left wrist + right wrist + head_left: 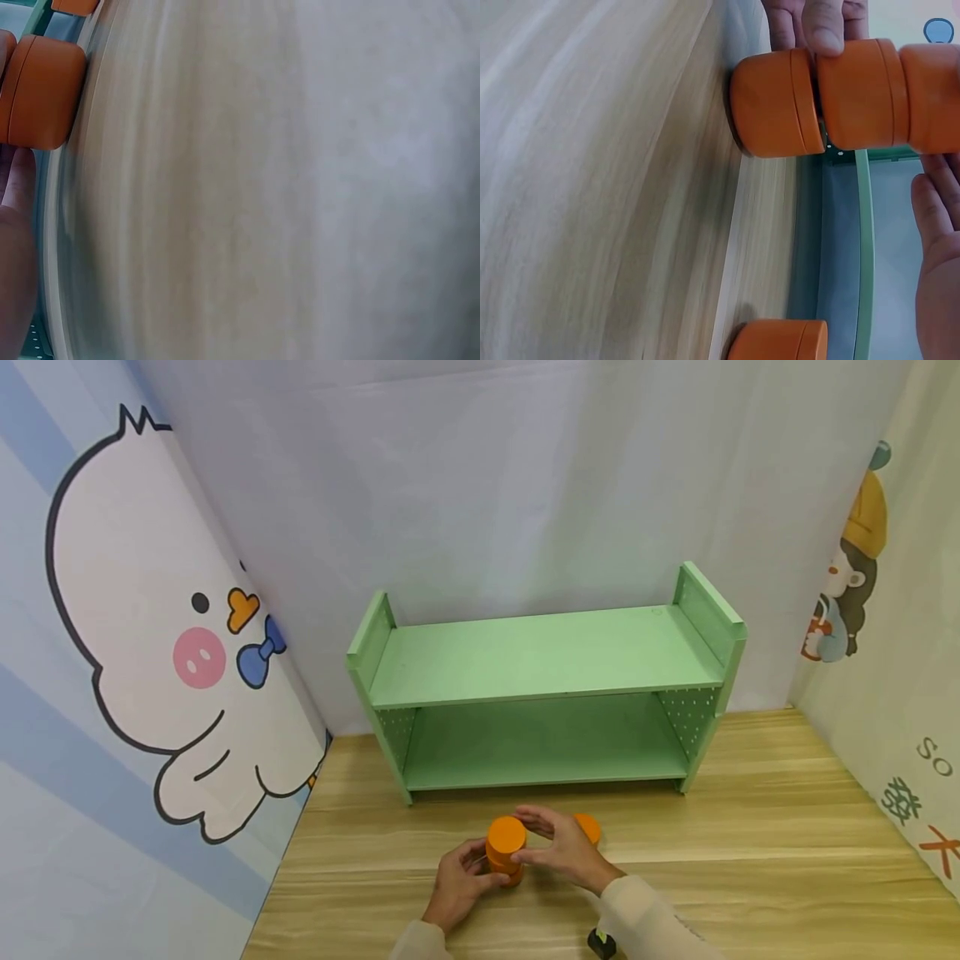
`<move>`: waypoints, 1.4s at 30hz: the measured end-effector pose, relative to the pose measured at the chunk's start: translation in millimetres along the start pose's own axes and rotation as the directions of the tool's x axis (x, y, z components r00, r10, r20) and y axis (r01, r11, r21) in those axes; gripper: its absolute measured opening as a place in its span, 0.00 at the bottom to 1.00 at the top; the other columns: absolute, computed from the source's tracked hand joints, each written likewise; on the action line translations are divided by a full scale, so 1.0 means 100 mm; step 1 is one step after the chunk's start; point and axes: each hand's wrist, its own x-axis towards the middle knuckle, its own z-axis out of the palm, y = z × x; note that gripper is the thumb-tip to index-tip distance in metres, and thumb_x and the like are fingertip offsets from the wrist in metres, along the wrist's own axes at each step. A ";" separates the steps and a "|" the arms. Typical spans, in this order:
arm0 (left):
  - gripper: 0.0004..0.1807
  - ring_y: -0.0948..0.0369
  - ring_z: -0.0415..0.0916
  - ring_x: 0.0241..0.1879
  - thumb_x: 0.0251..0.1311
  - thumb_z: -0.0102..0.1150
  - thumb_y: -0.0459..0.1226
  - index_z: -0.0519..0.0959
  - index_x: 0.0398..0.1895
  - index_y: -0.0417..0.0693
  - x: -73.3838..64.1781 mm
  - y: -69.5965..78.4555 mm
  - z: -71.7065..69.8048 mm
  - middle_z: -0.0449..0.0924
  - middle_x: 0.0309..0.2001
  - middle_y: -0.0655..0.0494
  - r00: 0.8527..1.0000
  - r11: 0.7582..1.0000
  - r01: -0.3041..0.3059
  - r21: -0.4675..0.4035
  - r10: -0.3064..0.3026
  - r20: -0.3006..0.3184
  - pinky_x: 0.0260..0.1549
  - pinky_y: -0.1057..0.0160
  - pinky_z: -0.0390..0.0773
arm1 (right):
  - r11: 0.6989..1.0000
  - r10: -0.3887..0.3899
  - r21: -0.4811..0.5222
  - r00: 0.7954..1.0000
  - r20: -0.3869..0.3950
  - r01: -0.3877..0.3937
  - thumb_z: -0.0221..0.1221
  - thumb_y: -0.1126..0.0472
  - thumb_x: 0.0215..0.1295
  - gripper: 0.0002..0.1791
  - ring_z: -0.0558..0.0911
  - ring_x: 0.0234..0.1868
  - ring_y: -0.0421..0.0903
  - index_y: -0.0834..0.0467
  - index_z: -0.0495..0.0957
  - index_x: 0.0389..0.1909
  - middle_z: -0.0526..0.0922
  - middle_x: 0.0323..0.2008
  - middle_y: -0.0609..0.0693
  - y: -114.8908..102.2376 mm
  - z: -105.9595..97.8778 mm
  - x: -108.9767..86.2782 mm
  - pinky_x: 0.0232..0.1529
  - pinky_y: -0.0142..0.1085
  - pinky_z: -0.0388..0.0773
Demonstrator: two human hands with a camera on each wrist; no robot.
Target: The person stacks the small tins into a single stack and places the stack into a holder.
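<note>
Three round orange lidded jars stand one above another in front of me. The right wrist view shows the bottom jar (769,105) on the table, the middle jar (859,94) slightly offset above it, and the top jar (931,97) at the frame's edge. My left hand (457,883) holds the middle jar, its thumb near the seam with the bottom one. Around the top jar are the fingers and thumb of my right hand (566,847). In the left wrist view, an orange jar (49,90) shows beside fingertips at the left edge.
Another orange jar (588,827) sits on the wooden table (750,827), behind my right hand. A pale green two-tier shelf (540,656) stands at the back against a grey cloth. A small black object (602,943) shows by the right sleeve. Printed cloths flank both sides.
</note>
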 end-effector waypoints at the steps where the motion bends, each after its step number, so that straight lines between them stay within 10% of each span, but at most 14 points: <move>1: 0.31 0.42 0.76 0.58 0.44 0.77 0.24 0.76 0.55 0.26 0.00 0.00 0.00 0.78 0.56 0.34 1.000 1.000 0.001 -0.001 -0.001 0.000 0.54 0.62 0.80 | 1.000 0.002 0.000 1.000 0.000 -0.002 0.72 0.62 0.57 0.35 0.77 0.60 0.63 0.72 0.70 0.63 0.77 0.59 0.68 0.00 0.00 0.00 0.62 0.51 0.74; 42: 0.30 0.43 0.76 0.58 0.46 0.76 0.23 0.76 0.56 0.27 0.00 0.01 -0.01 0.78 0.57 0.34 1.000 1.000 0.011 0.008 -0.011 0.011 0.54 0.62 0.81 | 0.999 0.041 0.002 0.999 -0.006 -0.041 0.72 0.61 0.58 0.35 0.76 0.62 0.63 0.69 0.71 0.63 0.77 0.60 0.65 -0.01 0.06 0.02 0.64 0.52 0.72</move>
